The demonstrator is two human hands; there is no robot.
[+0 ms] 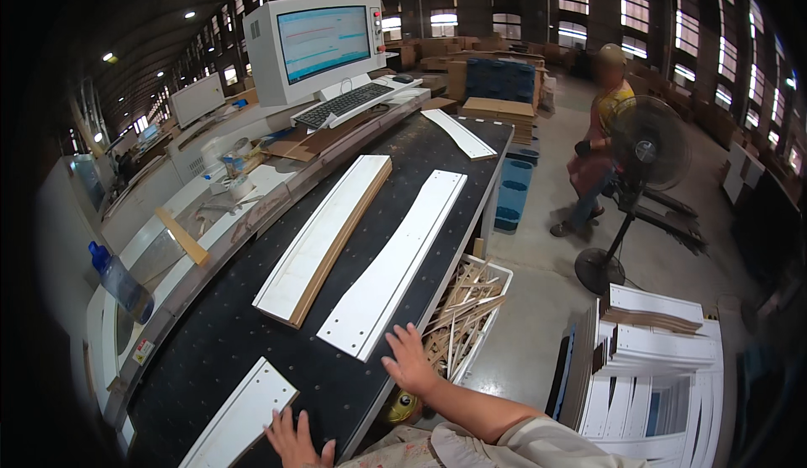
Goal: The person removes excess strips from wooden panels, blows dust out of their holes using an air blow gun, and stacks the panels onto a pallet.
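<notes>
At the lower edge, my left hand (296, 443) has its fingers spread beside the right end of a white panel (239, 413) with small drilled holes; I cannot tell if they touch it. My right hand (409, 362), fingers apart and nothing in it, hovers by the near end of a longer curved white panel (395, 266) with holes at its ends. Left of that lies a white piece with thick brown edges (326, 237), seemingly stacked boards. Another white panel (459, 134) lies at the far end. All rest on a black dotted table (313, 369).
A computer monitor (324, 43) and keyboard (345, 105) stand on the machine beyond the table. A blue-capped bottle (120, 281) is at left. A crate of wood offcuts (504, 274), stacked white panels (656, 346), a fan (647, 150) and another person (595, 144) are at right.
</notes>
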